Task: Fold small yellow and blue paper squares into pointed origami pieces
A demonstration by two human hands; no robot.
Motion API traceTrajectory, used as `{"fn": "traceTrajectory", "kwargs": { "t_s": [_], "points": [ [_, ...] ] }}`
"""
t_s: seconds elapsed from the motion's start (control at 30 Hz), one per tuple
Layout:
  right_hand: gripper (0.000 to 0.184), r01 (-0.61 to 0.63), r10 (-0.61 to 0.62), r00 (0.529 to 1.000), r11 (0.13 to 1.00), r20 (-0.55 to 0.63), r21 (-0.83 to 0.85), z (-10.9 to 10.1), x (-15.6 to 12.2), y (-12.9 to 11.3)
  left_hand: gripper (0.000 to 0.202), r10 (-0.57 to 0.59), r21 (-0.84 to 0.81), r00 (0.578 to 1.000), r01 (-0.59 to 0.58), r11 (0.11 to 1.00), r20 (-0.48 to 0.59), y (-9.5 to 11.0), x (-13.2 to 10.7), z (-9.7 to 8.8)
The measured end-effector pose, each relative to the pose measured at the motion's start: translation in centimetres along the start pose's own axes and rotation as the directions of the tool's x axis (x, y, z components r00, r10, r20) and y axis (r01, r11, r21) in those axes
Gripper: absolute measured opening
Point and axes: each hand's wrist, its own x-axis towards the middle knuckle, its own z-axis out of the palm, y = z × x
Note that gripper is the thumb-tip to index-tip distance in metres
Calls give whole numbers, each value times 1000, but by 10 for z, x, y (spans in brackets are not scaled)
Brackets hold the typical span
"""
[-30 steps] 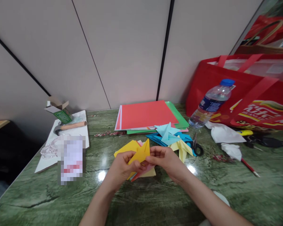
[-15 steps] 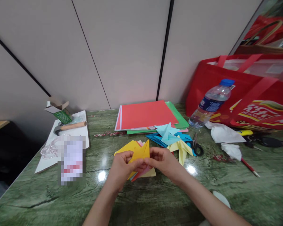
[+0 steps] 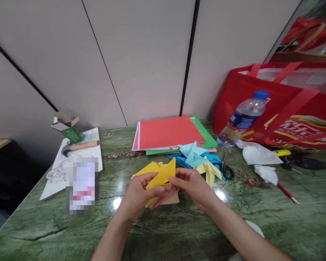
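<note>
Both hands pinch a folded orange-yellow paper piece [image 3: 163, 174] just above the green marble table [image 3: 179, 228]. My left hand [image 3: 138, 194] grips its lower left side, fingers curled under it. My right hand [image 3: 191, 185] holds its right edge between thumb and fingers. Below the hands lies a small pile of coloured paper squares [image 3: 163, 199]. Behind my right hand rest folded paper shapes: a pale blue one [image 3: 191, 150], darker blue ones [image 3: 179, 159] and a pale yellow one [image 3: 210, 170].
A stack of red and green sheets [image 3: 171, 132] lies at the wall. Scissors [image 3: 226, 168], crumpled tissues [image 3: 256, 154], a red pencil [image 3: 288, 194], a tilted water bottle [image 3: 243, 117] and a red bag [image 3: 288, 101] are on the right. A white board [image 3: 96, 150] with a hammer [image 3: 80, 146], small box [image 3: 67, 128] and beads [image 3: 57, 172] sits left.
The yellow piece has tilted, its point now sticking up further right. Both hands shifted slightly on it and keep hold; everything else on the table stays put.
</note>
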Motion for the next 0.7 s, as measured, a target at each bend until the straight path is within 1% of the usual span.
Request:
{"fn": "traceTrajectory", "kwargs": {
  "t_s": [0.13, 0.27, 0.37, 0.47, 0.53, 0.63, 0.7],
  "points": [
    [26, -11, 11, 1000, 1000, 12, 10, 0, 0, 0, 25, 19, -8, 1000, -19, 1000, -4, -3, 2, 1],
    [28, -13, 13, 1000, 999, 21, 33, 1, -1, -1, 21, 12, -40, 1000, -12, 999, -2, -4, 2, 2],
    [29, -29, 28, 999, 999, 34, 39, 1, -1, -2, 22, 12, -63, 1000, -12, 998, 9, -4, 2, 3],
    [28, -5, 4, 999, 1000, 50, 15, 0, -1, -2, 21, 15, -60, 1000, -16, 998, -23, -4, 2, 5],
    [25, 45, -42, 998, 998, 51, -51, -1, 0, 0, 19, 36, 1, 995, -36, 999, -98, -4, 3, 8],
    [19, 113, -104, 993, 977, 58, -183, -2, 2, 4, 14, 126, 209, 964, -76, 975, -235, -4, 5, 12],
    [18, 143, -130, 989, 962, 71, -231, -1, 3, 8, 12, 167, 307, 946, -77, 949, -279, -4, 6, 14]
  ]
}}
